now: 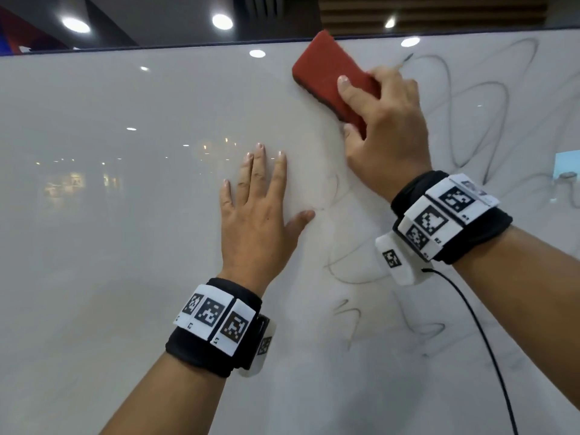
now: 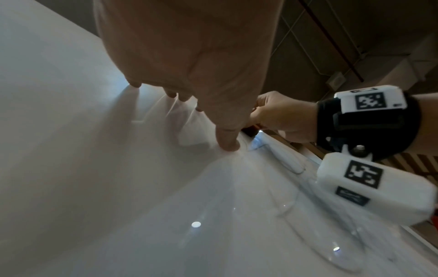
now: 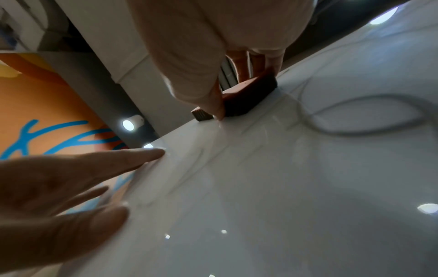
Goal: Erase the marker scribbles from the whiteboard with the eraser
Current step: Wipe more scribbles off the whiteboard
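A large whiteboard (image 1: 125, 215) fills the head view. Dark marker scribbles (image 1: 489, 114) loop over its right half, with fainter strokes (image 1: 348, 271) lower down. My right hand (image 1: 386, 127) grips a red eraser (image 1: 326, 70) with a dark felt underside, pressed flat on the board near its top edge. The right wrist view shows the eraser (image 3: 249, 99) on the board beside a grey scribble loop (image 3: 369, 116). My left hand (image 1: 260, 202) lies flat on the board with fingers spread, below and left of the eraser. In the left wrist view the left hand (image 2: 189, 65) presses the board by its fingertips.
A pale blue note (image 1: 566, 164) under a small magnet hangs on the board's right edge. A black cable (image 1: 483, 337) trails from my right wrist band. The board's top edge (image 1: 188, 47) runs just above the eraser. The board's left half bears no marks.
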The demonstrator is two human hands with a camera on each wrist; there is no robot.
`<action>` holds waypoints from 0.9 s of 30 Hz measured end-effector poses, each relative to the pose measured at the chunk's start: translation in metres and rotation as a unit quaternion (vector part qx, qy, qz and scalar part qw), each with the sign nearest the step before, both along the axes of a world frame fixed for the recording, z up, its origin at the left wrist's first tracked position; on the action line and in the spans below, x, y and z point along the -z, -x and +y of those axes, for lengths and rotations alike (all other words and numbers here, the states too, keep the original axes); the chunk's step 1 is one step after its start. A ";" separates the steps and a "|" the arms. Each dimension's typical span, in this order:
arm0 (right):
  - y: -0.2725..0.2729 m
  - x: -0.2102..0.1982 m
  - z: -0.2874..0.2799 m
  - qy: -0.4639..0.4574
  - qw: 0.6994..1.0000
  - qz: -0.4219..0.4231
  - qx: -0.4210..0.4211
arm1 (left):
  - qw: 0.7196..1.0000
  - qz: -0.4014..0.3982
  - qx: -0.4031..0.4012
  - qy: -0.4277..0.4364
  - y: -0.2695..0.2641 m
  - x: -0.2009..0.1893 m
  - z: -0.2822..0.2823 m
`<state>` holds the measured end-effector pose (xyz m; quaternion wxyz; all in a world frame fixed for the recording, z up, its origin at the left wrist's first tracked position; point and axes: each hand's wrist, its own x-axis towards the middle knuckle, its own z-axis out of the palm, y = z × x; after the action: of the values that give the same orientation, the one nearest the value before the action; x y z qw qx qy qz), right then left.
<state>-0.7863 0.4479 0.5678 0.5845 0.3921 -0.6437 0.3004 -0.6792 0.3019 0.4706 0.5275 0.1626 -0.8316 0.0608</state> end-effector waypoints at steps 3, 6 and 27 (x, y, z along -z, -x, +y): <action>-0.005 0.017 -0.004 -0.082 0.996 0.046 -0.010 | 1.000 -0.007 -0.006 0.000 0.005 0.004 -0.003; 0.004 0.010 0.005 -0.118 0.991 0.062 0.006 | 1.000 -0.006 -0.010 0.003 0.009 0.006 -0.005; 0.009 0.025 0.007 -0.077 0.996 0.040 -0.022 | 1.000 0.014 0.005 -0.003 0.012 0.012 -0.007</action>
<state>-0.7954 0.4548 0.5425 0.5710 0.4614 -0.6323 0.2473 -0.6911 0.2950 0.4589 0.5389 0.1605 -0.8252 0.0533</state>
